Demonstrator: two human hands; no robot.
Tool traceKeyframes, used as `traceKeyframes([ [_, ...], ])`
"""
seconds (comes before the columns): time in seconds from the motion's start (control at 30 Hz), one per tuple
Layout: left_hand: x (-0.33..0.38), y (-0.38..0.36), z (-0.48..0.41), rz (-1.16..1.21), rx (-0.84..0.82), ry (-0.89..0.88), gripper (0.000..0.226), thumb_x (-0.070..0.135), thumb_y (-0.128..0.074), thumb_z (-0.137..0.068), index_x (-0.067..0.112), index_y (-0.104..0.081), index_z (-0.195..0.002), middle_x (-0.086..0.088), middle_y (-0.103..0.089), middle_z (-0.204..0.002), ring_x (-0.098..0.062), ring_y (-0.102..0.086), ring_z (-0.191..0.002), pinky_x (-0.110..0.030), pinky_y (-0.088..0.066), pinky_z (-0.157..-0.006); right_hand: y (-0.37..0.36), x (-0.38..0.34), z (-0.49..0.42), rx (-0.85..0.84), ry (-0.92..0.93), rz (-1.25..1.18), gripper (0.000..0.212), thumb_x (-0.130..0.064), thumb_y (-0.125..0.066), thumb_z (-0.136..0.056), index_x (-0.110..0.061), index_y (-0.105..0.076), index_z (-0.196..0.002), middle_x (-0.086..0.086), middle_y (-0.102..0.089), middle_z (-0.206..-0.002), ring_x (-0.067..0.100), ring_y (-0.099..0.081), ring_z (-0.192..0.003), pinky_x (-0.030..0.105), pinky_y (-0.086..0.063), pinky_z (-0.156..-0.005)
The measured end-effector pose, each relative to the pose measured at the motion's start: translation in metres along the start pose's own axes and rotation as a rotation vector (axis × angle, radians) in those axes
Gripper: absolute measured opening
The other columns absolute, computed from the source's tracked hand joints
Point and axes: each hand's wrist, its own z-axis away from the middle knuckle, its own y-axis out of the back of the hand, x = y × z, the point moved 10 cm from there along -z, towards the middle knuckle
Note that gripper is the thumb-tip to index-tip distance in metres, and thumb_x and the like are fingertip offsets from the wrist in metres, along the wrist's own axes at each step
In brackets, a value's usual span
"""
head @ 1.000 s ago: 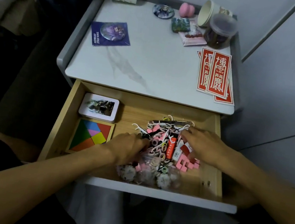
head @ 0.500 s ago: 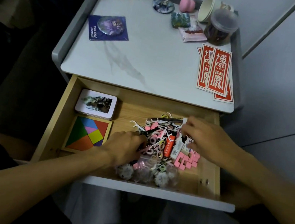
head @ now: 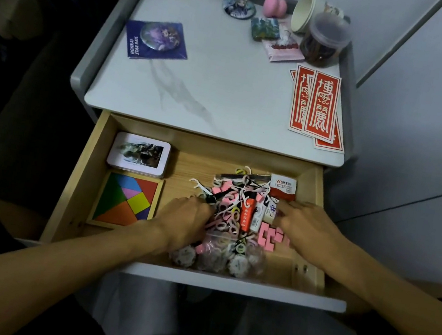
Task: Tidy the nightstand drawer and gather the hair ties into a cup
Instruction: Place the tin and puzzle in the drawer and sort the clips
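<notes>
Reaching into drawer [head: 194, 160] heaped with hair ties [head: 227, 216].
Left hand [head: 184, 219] dug into heap, grip hidden; right hand [head: 306, 228] spread flat on it; tin [head: 139, 154], puzzle [head: 126, 199] at left; cup [head: 307, 12] tipped over on nightstand [head: 214, 78].

The purple card [head: 156, 40] on the desk [head: 227, 86] reads "HONKAI STAR RAIL" in white. The red slips [head: 319, 107] bear large white seal-style Chinese characters, the top one resembling "博". A sachet [head: 284, 186] in the drawer [head: 194, 163] shows a red "W"; its smaller print is illegible.
</notes>
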Motion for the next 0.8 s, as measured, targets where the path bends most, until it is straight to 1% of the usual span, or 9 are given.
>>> traceKeyframes([
  [0.1,-0.003,-0.003,-0.001,0.078,-0.048,0.022,0.020,0.029,-0.069,-0.087,0.020,-0.055,-0.098,-0.007,-0.064,-0.111,-0.028,-0.062,-0.097,-0.034,-0.046,-0.074,0.001,0.000,-0.003,0.007,0.002,0.003,0.040,-0.015,-0.069,-0.084,-0.021,-0.063,-0.123,0.001,-0.054,-0.128,0.020,-0.052,-0.117,0.036,-0.043,-0.098],
  [0.2,-0.006,-0.005,0.000,0.150,-0.055,0.052,0.022,0.027,-0.068,-0.087,0.024,-0.046,-0.086,-0.007,-0.065,-0.104,-0.030,-0.062,-0.095,-0.033,-0.043,-0.069,-0.002,-0.003,-0.008,-0.014,0.018,0.051,0.040,-0.017,-0.068,-0.084,-0.019,-0.062,-0.123,0.004,-0.056,-0.127,0.023,-0.051,-0.117,0.038,-0.041,-0.099],
  [0.33,-0.014,0.005,0.001,0.257,-0.025,0.121,0.017,0.025,-0.066,-0.091,0.024,-0.050,-0.085,0.001,-0.060,-0.089,-0.020,-0.057,-0.082,-0.028,-0.037,-0.062,-0.002,-0.003,-0.010,-0.040,-0.007,0.007,0.048,-0.047,-0.070,-0.081,-0.018,-0.063,-0.118,0.002,-0.059,-0.121,0.022,-0.053,-0.114,0.038,-0.040,-0.097],
  [0.47,-0.032,0.020,0.001,0.398,0.007,0.232,0.026,0.028,-0.072,-0.087,0.023,-0.056,-0.067,-0.002,-0.062,-0.077,-0.022,-0.058,-0.076,-0.033,-0.040,-0.064,0.001,-0.007,-0.009,-0.020,-0.041,-0.039,0.030,-0.031,-0.067,-0.088,-0.013,-0.064,-0.111,0.005,-0.062,-0.115,0.021,-0.058,-0.103,0.035,-0.047,-0.089],
  [0.53,-0.037,0.024,0.001,0.479,0.009,0.264,0.020,0.024,-0.072,-0.088,0.016,-0.066,-0.071,-0.008,-0.068,-0.079,-0.022,-0.060,-0.076,-0.033,-0.043,-0.066,0.002,-0.002,-0.009,-0.041,-0.066,-0.097,0.027,-0.032,-0.066,-0.088,-0.015,-0.065,-0.108,0.003,-0.062,-0.109,0.018,-0.060,-0.097,0.033,-0.049,-0.086],
  [0.6,-0.041,0.031,0.002,0.560,0.022,0.291,0.018,0.024,-0.072,-0.088,0.011,-0.069,-0.076,-0.008,-0.069,-0.079,-0.016,-0.058,-0.069,-0.030,-0.043,-0.062,0.006,0.008,-0.007,-0.061,-0.102,-0.202,0.023,-0.035,-0.066,-0.086,-0.018,-0.066,-0.102,-0.002,-0.062,-0.102,0.014,-0.059,-0.089,0.028,-0.048,-0.080],
  [0.67,-0.046,0.038,0.003,0.652,0.037,0.322,0.020,0.024,-0.070,-0.090,0.016,-0.063,-0.073,-0.004,-0.069,-0.078,-0.010,-0.055,-0.062,-0.023,-0.040,-0.054,0.011,0.015,-0.006,-0.064,-0.135,-0.365,0.018,-0.037,-0.070,-0.082,-0.023,-0.067,-0.092,-0.007,-0.063,-0.092,0.009,-0.059,-0.083,0.027,-0.051,-0.075],
  [0.73,-0.049,0.043,0.004,0.789,0.049,0.336,0.019,0.022,-0.065,-0.094,0.018,-0.059,-0.076,-0.006,-0.072,-0.083,-0.015,-0.060,-0.068,-0.025,-0.043,-0.060,0.016,0.019,-0.004,-0.094,-0.150,-0.629,0.013,-0.035,-0.074,-0.081,-0.025,-0.067,-0.086,-0.010,-0.065,-0.084,0.004,-0.061,-0.077,0.026,-0.054,-0.072],
  [0.8,-0.046,0.049,0.007,0.970,0.066,0.331,0.012,0.018,-0.058,-0.098,0.014,-0.059,-0.087,-0.007,-0.071,-0.082,-0.020,-0.065,-0.075,-0.031,-0.049,-0.065,0.026,0.021,-0.003,-0.100,-0.132,-0.940,0.010,-0.028,-0.073,-0.084,-0.019,-0.070,-0.088,-0.015,-0.068,-0.077,0.000,-0.063,-0.070,0.017,-0.051,-0.063],
])
